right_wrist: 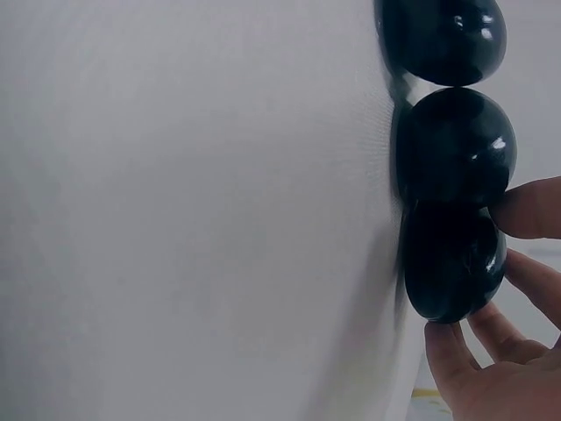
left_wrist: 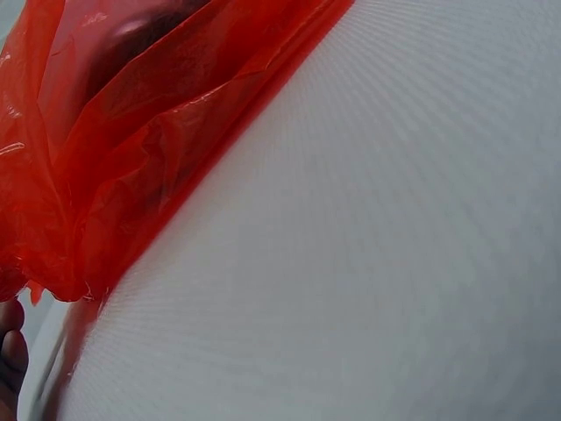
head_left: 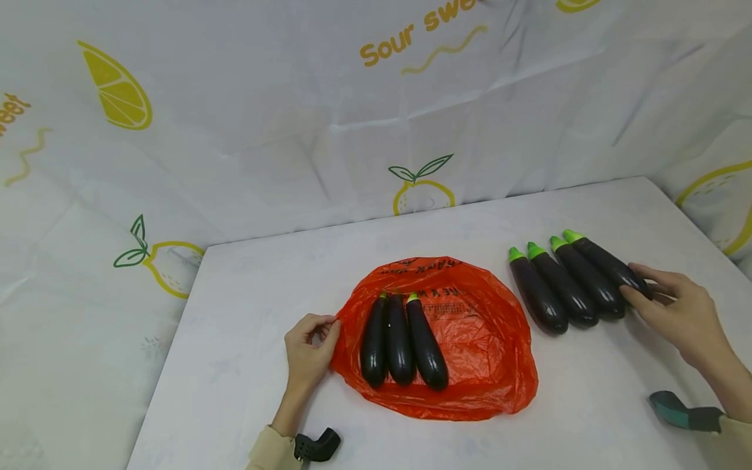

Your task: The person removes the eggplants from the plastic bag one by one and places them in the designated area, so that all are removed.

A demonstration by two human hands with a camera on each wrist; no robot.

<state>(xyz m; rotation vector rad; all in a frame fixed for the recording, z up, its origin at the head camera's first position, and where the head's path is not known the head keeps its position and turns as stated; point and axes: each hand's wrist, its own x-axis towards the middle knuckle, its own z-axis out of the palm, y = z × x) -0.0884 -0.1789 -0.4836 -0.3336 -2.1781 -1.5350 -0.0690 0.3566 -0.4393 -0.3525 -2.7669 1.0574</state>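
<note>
A red plastic bag (head_left: 482, 365) lies spread on the table, with three dark eggplants (head_left: 401, 346) side by side on its left half. My left hand (head_left: 311, 346) pinches the bag's left edge between thumb and fingers. In the left wrist view the gathered red plastic (left_wrist: 149, 167) meets the fingertips at the lower left corner. To the right of the bag lie several more eggplants with bright green caps in a slanted row. Around the lower end of the rightmost eggplant (head_left: 605, 261), my right hand (head_left: 684, 310) has its thumb and fingers on opposite sides, as the right wrist view confirms.
The other eggplants (head_left: 540, 300) of the row lie close against one another, left of the gripped one. A white cloth (head_left: 235, 339) covers the table. Behind it hangs a white sheet (head_left: 264, 117) printed with lemons. Each wrist wears a dark device (head_left: 317, 447).
</note>
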